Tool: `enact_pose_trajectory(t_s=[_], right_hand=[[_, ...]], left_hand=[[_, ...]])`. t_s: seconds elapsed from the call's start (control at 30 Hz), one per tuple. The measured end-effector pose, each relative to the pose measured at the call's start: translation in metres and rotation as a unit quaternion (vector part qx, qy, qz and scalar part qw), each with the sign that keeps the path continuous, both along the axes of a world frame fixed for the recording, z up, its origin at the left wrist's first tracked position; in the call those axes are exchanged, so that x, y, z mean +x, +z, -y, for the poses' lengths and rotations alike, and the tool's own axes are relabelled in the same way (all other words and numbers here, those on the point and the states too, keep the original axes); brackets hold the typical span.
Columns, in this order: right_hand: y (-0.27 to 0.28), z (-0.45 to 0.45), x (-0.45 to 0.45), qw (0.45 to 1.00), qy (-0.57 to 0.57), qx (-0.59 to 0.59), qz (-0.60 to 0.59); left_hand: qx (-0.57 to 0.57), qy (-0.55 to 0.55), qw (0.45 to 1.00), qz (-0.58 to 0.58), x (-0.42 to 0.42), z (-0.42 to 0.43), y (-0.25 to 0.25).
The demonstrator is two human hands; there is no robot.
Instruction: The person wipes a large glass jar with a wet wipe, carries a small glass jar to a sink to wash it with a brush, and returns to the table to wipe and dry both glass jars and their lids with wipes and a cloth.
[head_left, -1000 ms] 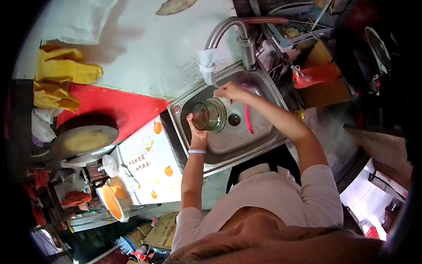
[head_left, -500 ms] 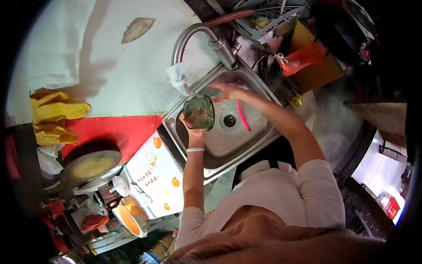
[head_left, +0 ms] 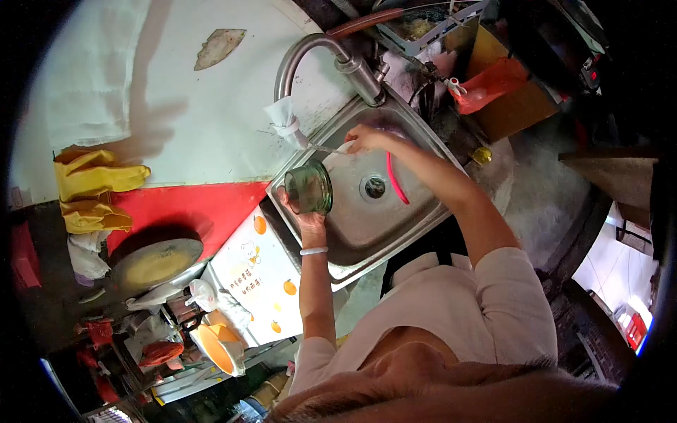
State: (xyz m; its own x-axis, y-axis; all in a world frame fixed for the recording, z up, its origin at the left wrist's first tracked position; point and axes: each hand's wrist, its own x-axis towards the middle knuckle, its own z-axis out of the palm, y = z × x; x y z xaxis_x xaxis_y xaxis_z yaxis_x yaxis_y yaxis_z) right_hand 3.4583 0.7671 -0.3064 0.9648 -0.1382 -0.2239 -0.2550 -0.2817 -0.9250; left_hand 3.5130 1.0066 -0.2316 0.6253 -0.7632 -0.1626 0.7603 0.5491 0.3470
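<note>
My left hand [head_left: 307, 215] is wrapped around a green glass jar [head_left: 308, 187], holding it tilted over the left rim of the steel sink [head_left: 352, 233]. My right hand [head_left: 363, 139] is over the sink's far part, fingers drawn together by a whitish patch; what they hold, if anything, I cannot make out. From the faucet [head_left: 293, 60], whose spout end is wrapped in white cloth or plastic, a thin streak that looks like water runs toward my right hand. A bright pink strip [head_left: 396, 180] lies in the basin beside the drain [head_left: 372, 187].
Yellow gloves [head_left: 99, 180] hang at the left, above a round lid-like disc [head_left: 159, 264]. A white panel with orange prints [head_left: 264, 282] adjoins the sink. A cardboard box [head_left: 518, 116] with a red plastic bag [head_left: 490, 84] stands right of the sink.
My right hand has drawn its spread fingers together and moved slightly away from the jar. The jar in my left hand has shifted a little left and tilted differently.
</note>
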Motion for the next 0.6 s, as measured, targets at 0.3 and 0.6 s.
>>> enact_pose_trajectory(t_s=[0.3,0.6], right_hand=[[-0.014,-0.016,-0.035,0.747,-0.150,0.648,0.006],[-0.048,-0.014,-0.039,0.820,-0.321,0.471,-0.057]], left_hand=[[0.078,0.036,0.996,-0.011,-0.023,0.021,0.027],[0.018,0.005,1.000,0.000,-0.028,0.033,-0.004]])
